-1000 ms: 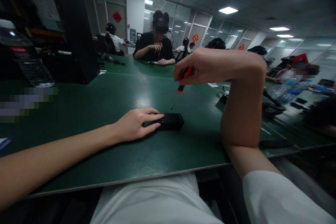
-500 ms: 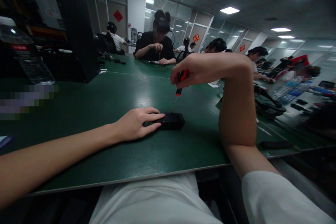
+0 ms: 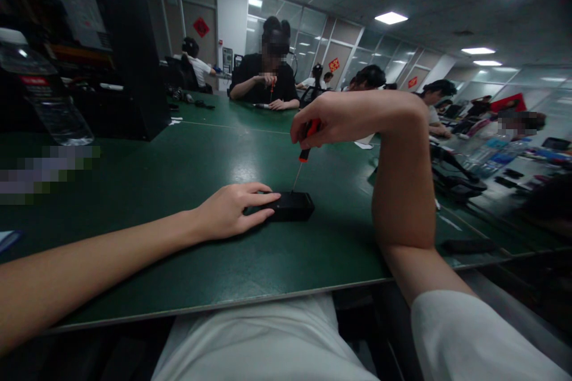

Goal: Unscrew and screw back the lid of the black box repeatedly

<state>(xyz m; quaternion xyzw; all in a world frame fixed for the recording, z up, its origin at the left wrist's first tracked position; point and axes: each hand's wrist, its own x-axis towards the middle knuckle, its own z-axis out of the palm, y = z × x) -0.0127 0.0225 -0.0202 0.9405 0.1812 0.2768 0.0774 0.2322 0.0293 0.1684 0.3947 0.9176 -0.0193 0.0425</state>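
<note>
Black and oblong, the box (image 3: 294,208) is lying flat on the green table (image 3: 201,280), in front of me and between my arms. My left hand (image 3: 232,211) is holding the box at its left end: the thumb is bearing on the near side, one finger is lying along the top face, and another is reaching along the far side. The right end is showing uncovered.

My right hand (image 3: 318,120) is gripping the screwdriver (image 3: 304,156) by its red and black handle, with the wrist bending sharply. The shaft is slanting down to the left, and its tip is meeting the top of the box near the far edge, just right of my left fingertips. Whether the tip is seating in a screw is too small to tell.

To the left, a bottle (image 3: 53,98) is standing beside a black cabinet (image 3: 129,59). Across the table, a co-worker (image 3: 250,80) is holding an orange-handled tool (image 3: 272,84).
</note>
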